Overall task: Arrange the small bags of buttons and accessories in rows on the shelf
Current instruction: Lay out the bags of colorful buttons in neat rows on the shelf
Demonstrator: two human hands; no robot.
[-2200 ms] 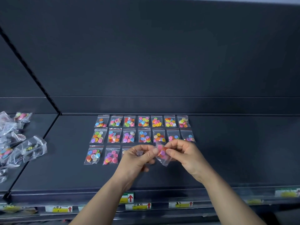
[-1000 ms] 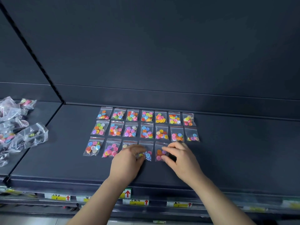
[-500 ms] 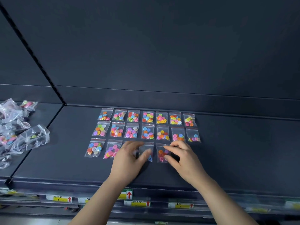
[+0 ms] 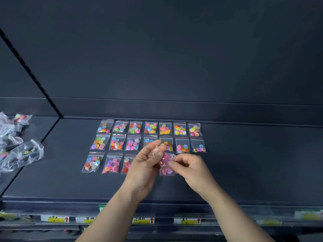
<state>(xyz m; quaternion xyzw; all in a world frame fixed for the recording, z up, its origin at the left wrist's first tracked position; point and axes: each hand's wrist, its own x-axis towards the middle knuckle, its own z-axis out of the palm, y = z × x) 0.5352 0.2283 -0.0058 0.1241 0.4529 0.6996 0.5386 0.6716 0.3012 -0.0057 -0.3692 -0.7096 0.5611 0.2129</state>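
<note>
both hands (image 4: 172, 162) pinching pink-button bag (image 4: 166, 160), above rowed bags (image 4: 150, 137) on shelf (image 4: 253, 163)

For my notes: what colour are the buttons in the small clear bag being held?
Mostly pink; the small clear bag shows in the head view.

Dark back panel (image 4: 174, 58) spans 10 to 2 o'clock, with a black slotted upright (image 4: 29, 67) slanting across at 10. Yellow-and-white price labels (image 4: 143, 220) with red arrows sit along the front rail (image 4: 164, 221) at 6 o'clock. Writing unreadable.
</note>
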